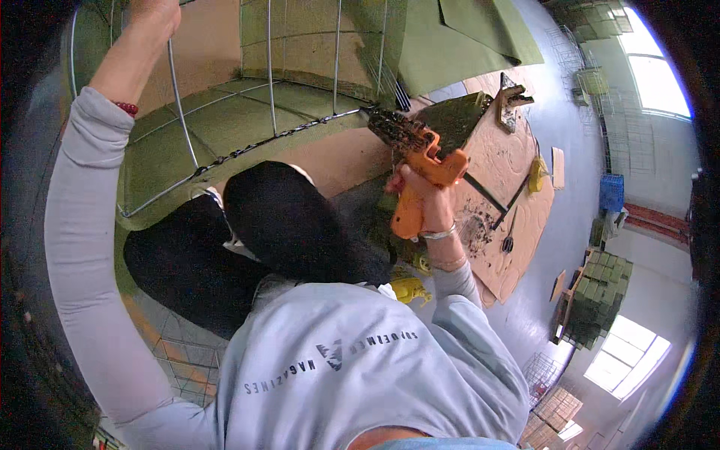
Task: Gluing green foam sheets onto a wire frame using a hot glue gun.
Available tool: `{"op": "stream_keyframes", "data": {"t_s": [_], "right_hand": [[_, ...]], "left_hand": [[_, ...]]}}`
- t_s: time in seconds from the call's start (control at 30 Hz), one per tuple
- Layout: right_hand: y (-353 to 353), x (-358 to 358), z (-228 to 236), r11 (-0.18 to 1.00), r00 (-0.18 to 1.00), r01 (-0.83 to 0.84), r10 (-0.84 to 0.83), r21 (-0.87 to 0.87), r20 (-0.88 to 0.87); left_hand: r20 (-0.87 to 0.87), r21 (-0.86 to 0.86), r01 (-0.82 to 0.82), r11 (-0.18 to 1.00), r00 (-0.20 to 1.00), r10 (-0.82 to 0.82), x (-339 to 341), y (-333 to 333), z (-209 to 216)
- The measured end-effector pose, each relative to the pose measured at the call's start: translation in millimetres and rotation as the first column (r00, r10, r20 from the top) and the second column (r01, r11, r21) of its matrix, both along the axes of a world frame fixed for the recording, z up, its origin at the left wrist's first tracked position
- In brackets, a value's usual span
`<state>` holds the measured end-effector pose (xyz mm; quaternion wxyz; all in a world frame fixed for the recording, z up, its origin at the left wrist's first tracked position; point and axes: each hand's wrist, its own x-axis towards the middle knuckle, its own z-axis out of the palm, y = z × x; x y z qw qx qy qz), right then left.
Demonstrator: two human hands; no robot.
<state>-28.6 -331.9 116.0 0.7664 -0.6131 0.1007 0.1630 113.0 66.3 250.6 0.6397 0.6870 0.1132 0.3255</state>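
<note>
My right hand (427, 199) is wrapped round the grip of an orange pistol-shaped tool (444, 166). Dark, lumpy crust covers its front, and the narrow tip meets or nearly meets the lower rail of a metal wire frame (271, 56). Dark, glossy lumps run along that rail, beside a green sheet (247, 112) that lines the frame. High on the left, my left hand (155, 16) closes round the frame's upper part; the picture's top edge cuts off its fingers in part.
Brown board (517, 169) on the right carries dark crumbs, a black bar (486, 193) and a small dark-ended tool (508, 241). A yellow object (538, 174) lies at its edge. Green sheeting (480, 37) spreads beyond. Stacked green blocks (600, 289) stand farther right. My dark-clad legs (281, 217) are close to the frame.
</note>
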Motion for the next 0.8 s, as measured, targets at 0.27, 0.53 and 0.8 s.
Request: {"op": "stream_keyframes", "data": {"t_s": [0.27, 0.53, 0.8], "right_hand": [[13, -27, -15, 0.991, 0.999, 0.035, -0.033, 0.129, -0.02], [7, -32, -24, 0.993, 0.996, 0.088, -0.088, 0.077, 0.008], [11, -34, -24, 0.995, 0.996, 0.086, -0.086, 0.055, 0.003]], "left_hand": [[-0.018, 0.057, -0.018, 0.998, 1.0, 0.019, -13, -1, 2], [-0.043, 0.029, -0.011, 1.0, 0.999, 0.013, -17, 4, 3], [-0.014, 0.074, -0.062, 0.995, 0.998, 0.063, -24, -6, 3]]}}
